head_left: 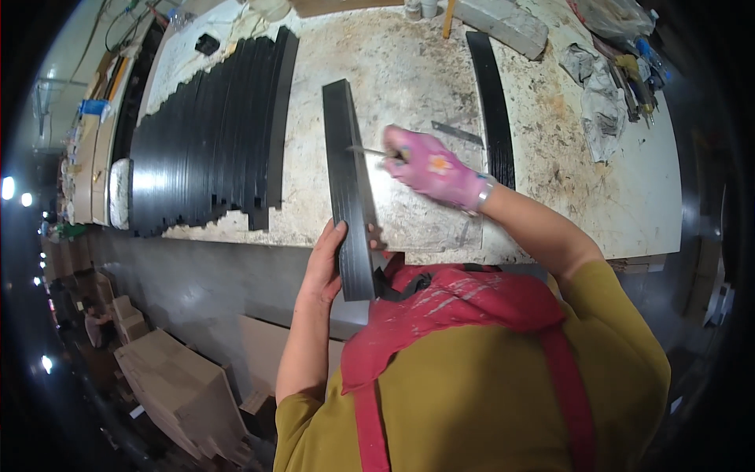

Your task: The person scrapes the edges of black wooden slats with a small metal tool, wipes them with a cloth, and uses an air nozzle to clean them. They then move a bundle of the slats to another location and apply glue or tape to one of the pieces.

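My left hand (324, 259), bare, is closed around the lower part of a long black rectangular bar (344, 165). The bar is tilted up off the worktable, its near end close to my red apron. My right hand (432, 165) wears a pink glove with a flower on it. It grips a thin metal tool (368, 150), whose tip reaches the bar's right side; motion blur hides its exact kind. Beyond the glove, a narrow dark metal strip (456, 132) lies on the table. Farther right rests another black bar (491, 98).
Many black bars (212, 134) lie side by side on the left of the stained white worktable (550, 197). At the back are a pale block (503, 23) and a small black piece (207, 43). A grey rag (594, 98) lies at right. Cardboard boxes (181, 385) stand on the floor.
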Motion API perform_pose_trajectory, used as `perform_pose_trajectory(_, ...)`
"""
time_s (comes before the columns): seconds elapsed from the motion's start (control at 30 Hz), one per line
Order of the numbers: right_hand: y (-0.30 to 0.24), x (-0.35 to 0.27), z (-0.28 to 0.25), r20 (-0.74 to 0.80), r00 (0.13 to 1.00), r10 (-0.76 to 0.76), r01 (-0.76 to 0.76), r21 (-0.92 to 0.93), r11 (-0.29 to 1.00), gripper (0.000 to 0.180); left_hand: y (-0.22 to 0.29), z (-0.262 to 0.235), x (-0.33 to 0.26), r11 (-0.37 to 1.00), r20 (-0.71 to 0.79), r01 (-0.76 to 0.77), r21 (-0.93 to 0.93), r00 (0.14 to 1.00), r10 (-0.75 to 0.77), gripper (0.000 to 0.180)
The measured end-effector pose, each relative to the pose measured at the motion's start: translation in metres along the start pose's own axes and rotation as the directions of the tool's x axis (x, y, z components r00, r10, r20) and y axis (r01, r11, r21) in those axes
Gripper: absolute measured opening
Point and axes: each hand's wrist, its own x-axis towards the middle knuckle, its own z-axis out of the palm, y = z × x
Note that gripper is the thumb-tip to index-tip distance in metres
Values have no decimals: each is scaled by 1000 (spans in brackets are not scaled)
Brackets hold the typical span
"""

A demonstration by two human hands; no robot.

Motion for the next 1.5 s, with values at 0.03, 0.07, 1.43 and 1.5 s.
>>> perform_pose_trajectory(0.03,7,8,20,-23,993,-113,113,-1,994,23,-2,-3,-6,988,73,56,-142,996,-46,46)
perform_pose_trajectory(0.07,14,14,37,-45,974,-224,224,-3,975,25,-8,-15,-8,989,70,66,-135,996,-57,47)
perform_pose_trajectory(1.43,14,65,77,188,937,-293,348,-450,823,14,-52,-84,-6,842,32,144,-519,988,-149,55)
perform_pose_trajectory(1.5,16,60,85,134,960,-248,280,-358,891,13,-62,-91,-5,853,262,238,-464,957,-125,56)
